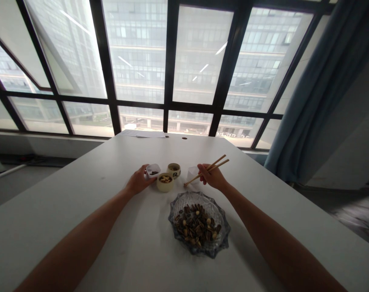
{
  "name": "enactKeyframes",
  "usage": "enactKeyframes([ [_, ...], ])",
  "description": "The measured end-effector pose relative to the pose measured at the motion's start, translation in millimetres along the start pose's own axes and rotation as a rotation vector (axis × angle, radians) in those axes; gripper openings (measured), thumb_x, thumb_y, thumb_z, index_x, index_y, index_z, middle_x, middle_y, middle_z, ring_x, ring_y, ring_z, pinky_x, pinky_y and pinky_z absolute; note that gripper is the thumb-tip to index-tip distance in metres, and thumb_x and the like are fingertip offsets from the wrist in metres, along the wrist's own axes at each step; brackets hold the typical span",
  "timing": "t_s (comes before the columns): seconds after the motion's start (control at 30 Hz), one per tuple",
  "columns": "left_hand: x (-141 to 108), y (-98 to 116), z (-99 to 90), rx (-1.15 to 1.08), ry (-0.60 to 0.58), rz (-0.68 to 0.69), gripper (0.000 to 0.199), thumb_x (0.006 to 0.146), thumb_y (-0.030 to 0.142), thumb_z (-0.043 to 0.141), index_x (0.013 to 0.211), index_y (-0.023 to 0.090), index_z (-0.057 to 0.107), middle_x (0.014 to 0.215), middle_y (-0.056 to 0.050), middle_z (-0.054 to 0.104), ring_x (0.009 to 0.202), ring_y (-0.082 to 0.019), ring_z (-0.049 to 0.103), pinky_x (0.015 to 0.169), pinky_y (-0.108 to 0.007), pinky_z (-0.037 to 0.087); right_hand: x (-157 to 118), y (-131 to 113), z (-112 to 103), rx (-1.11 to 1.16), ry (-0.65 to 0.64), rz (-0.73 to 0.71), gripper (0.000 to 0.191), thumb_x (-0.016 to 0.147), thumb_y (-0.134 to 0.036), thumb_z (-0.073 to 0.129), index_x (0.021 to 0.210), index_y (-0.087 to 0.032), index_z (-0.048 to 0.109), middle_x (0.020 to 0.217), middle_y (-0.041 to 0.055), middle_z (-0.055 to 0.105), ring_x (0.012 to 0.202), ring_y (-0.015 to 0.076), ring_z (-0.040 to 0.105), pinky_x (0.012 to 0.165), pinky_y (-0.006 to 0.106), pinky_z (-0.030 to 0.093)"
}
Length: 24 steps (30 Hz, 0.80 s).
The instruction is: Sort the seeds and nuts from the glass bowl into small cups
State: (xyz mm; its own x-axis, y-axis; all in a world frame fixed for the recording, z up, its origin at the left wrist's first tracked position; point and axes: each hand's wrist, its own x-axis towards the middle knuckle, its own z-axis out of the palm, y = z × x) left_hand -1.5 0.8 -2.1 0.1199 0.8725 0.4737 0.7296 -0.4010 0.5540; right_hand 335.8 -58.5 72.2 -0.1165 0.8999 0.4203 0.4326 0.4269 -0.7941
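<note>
Your left hand [139,180]: reaches forward over the counter [81,202], fingers curled against the near side of a small white cup [153,169], gripping its edge. The cup holds something dark; what it is cannot be told at this distance.

Your right hand [212,176]: closed around a pair of wooden chopsticks [207,170]. Their upper ends rise up and to the right beyond your knuckles; their tips point down and to the left, ending close to the counter just right of the yellow cup.

Small cups, in a cluster between your two hands:
- white cup, at the left, touched by your left hand;
- pale yellow cup [165,181], nearest to you, holding light-coloured kernels, probably peanuts;
- cream cup with a dark mark on its side [173,170], behind the yellow one, contents light brown;
- clear cup [193,173], at the right, just beside your right hand and behind the chopsticks.

Glass bowl [199,225]: scalloped rim, standing nearer to you than the cups and slightly to the right, between your forearms. It holds a mix of dark striped seeds and pale nuts.

Far end of the counter: a flat sheet of paper [144,134] and a small dark disc [184,138].

Beyond: a dark-framed window [169,61], with a blue curtain [318,93] at the right.
</note>
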Motion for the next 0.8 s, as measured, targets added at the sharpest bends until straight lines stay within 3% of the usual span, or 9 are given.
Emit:
enactKeyframes([
  [0.13, 0.2, 1.2, 0.2, -0.001, 0.000, -0.002, 0.068, 0.074, 0.052, 0.070, 0.130, 0.021, 0.050, 0.106, -0.011, 0.071, 0.095, -0.026, 0.069, 0.080, -0.038, 0.056, 0.7, -6.7, 0.4, 0.070, 0.106, -0.002, 0.064, 0.078, -0.079, 0.052, 0.062, -0.017, 0.059, 0.044, 0.0018, 0.059, 0.032, 0.0107, 0.051, 0.032, 0.021, 0.038],
  [0.3, -0.2, 6.0, -1.3, -0.020, -0.026, 0.002, 0.066, 0.073, 0.051, 0.070, 0.128, 0.020, 0.051, 0.107, -0.012, 0.071, 0.097, -0.027, 0.069, 0.082, -0.039, 0.056, 19.5, -21.8, 17.1, 0.196, 0.416, -0.083, 0.062, 0.083, -0.076, 0.049, 0.066, -0.018, 0.059, 0.048, 0.0027, 0.060, 0.034, 0.0109, 0.052, 0.034, 0.022, 0.040],
  [0.37, -0.4, 7.2, -1.8, -0.033, -0.030, -0.002, 0.066, 0.073, 0.051, 0.071, 0.128, 0.019, 0.051, 0.107, -0.013, 0.070, 0.098, -0.028, 0.069, 0.083, -0.040, 0.056, 32.3, -26.0, 28.2, 0.180, 0.366, -0.091, 0.062, 0.081, -0.077, 0.051, 0.066, -0.017, 0.059, 0.049, 0.0027, 0.061, 0.036, 0.0110, 0.053, 0.035, 0.022, 0.040],
  [0.47, -0.4, 6.6, -1.5, -0.044, -0.033, -0.009, 0.066, 0.073, 0.049, 0.071, 0.129, 0.020, 0.050, 0.109, -0.013, 0.070, 0.100, -0.028, 0.068, 0.085, -0.042, 0.056, 45.8, -30.6, 38.5, 0.128, 0.175, -0.044, 0.064, 0.074, -0.080, 0.058, 0.065, -0.016, 0.061, 0.049, 0.0035, 0.061, 0.037, 0.0120, 0.055, 0.035, 0.022, 0.041],
  [0.53, -0.1, 4.7, -0.6, -0.046, -0.039, -0.014, 0.066, 0.073, 0.049, 0.071, 0.130, 0.022, 0.050, 0.109, -0.012, 0.070, 0.101, -0.028, 0.068, 0.086, -0.042, 0.056, 44.3, -34.5, 35.8, 0.148, 0.187, -0.031, 0.064, 0.074, -0.079, 0.058, 0.067, -0.015, 0.062, 0.051, 0.0040, 0.062, 0.039, 0.0124, 0.057, 0.036, 0.023, 0.042],
  [0.67, 0.8, 0.7, 0.4, -0.004, -0.053, -0.032, 0.076, 0.075, 0.053, 0.070, 0.138, 0.019, 0.044, 0.113, -0.015, 0.069, 0.103, -0.029, 0.067, 0.089, -0.043, 0.054, 8.7, -46.7, 9.1, 0.204, 0.320, -0.025, 0.063, 0.078, -0.077, 0.056, 0.067, -0.016, 0.063, 0.050, 0.0039, 0.063, 0.037, 0.0112, 0.055, 0.035, 0.022, 0.042],
  [0.73, 0.9, -0.2, -0.1, 0.002, -0.058, -0.039, 0.081, 0.076, 0.055, 0.069, 0.141, 0.015, 0.041, 0.112, -0.016, 0.068, 0.102, -0.030, 0.067, 0.091, -0.044, 0.052, -20.9, -53.8, -7.7, 0.186, 0.281, 0.028, 0.063, 0.078, -0.077, 0.056, 0.064, -0.016, 0.063, 0.046, 0.0036, 0.061, 0.035, 0.0114, 0.054, 0.035, 0.022, 0.042],
  [0.8, 0.9, -0.4, -1.2, 0.018, -0.065, -0.043, 0.083, 0.076, 0.057, 0.068, 0.142, 0.015, 0.040, 0.109, -0.014, 0.069, 0.097, -0.029, 0.068, 0.089, -0.041, 0.053, -51.7, -59.5, -21.0, 0.150, 0.162, 0.121, 0.064, 0.078, -0.077, 0.056, 0.060, -0.016, 0.061, 0.041, 0.0026, 0.058, 0.031, 0.0101, 0.049, 0.031, 0.021, 0.038],
])
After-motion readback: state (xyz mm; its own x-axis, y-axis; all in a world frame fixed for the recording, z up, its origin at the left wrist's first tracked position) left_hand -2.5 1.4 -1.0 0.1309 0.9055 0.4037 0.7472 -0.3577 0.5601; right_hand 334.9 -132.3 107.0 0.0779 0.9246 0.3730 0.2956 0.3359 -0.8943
